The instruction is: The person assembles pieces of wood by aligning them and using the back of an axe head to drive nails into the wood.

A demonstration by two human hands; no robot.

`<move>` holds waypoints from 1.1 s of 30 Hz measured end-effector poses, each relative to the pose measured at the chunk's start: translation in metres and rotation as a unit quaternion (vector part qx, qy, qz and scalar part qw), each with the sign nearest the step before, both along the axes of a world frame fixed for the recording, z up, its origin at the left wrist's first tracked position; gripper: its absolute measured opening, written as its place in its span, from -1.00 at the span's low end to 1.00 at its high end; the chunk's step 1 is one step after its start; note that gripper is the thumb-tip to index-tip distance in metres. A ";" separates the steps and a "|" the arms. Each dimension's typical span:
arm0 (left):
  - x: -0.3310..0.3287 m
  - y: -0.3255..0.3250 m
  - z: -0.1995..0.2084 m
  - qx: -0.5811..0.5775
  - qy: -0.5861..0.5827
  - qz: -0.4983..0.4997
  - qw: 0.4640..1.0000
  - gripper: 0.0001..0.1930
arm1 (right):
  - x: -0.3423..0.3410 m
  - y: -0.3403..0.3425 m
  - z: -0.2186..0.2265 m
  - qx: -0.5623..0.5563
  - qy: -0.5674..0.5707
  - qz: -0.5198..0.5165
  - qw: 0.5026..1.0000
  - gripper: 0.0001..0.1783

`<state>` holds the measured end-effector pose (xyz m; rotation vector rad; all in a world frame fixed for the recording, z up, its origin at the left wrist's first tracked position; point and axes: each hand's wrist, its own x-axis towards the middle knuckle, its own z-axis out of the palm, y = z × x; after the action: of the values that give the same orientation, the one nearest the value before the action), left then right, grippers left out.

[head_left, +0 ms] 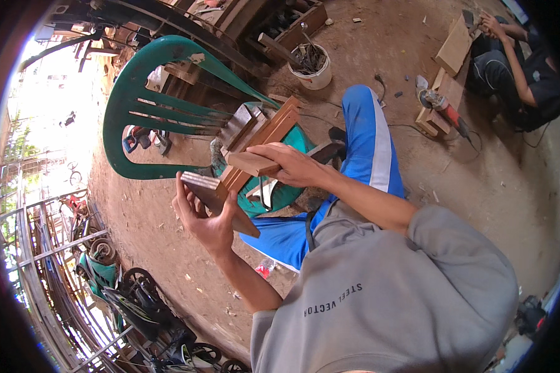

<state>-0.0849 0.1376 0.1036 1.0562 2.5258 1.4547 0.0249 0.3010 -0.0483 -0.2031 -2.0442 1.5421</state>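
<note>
My left hand (pixel 208 227) is closed around a dark wooden block (pixel 216 198), its thumb on one side and fingers on the other. A lighter reddish-brown wooden block (pixel 255 164) is gripped in my right hand (pixel 295 166), a short way from the first one. Both hands are above the seat of a green plastic chair (pixel 114 127) in front of me. On the seat lies a reddish wooden beam (pixel 281 123). Dark wooden pieces (pixel 236 127) rest beside it, toward the backrest. The right-hand block partly overlaps the beam in view, so contact is unclear.
A white bucket (pixel 317 79) full of scraps stands beyond the chair. At the far right, a person (pixel 529 87) sits by wooden boards (pixel 454 46) and a red angle grinder (pixel 449 115). Cables cross the dirt floor. Motorbikes (pixel 146 304) stand at lower left.
</note>
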 end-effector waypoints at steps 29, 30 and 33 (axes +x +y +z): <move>-0.033 0.040 -0.035 -0.211 -0.017 -0.122 0.970 0.00 | -0.032 -0.012 -0.052 -0.078 0.036 -0.034 0.996 -0.23; -0.039 0.040 -0.039 -0.211 0.015 -0.129 0.969 0.02 | -0.035 -0.011 -0.053 -0.068 0.047 -0.038 0.996 -0.19; -0.047 0.036 -0.047 -0.179 -0.101 -0.111 0.972 -0.02 | -0.037 -0.009 -0.058 -0.102 0.041 -0.010 0.994 -0.16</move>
<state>-0.1319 0.1734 0.0562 1.0275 2.3180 0.9501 -0.0123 0.2923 -0.1066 -0.2326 -1.8162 1.7174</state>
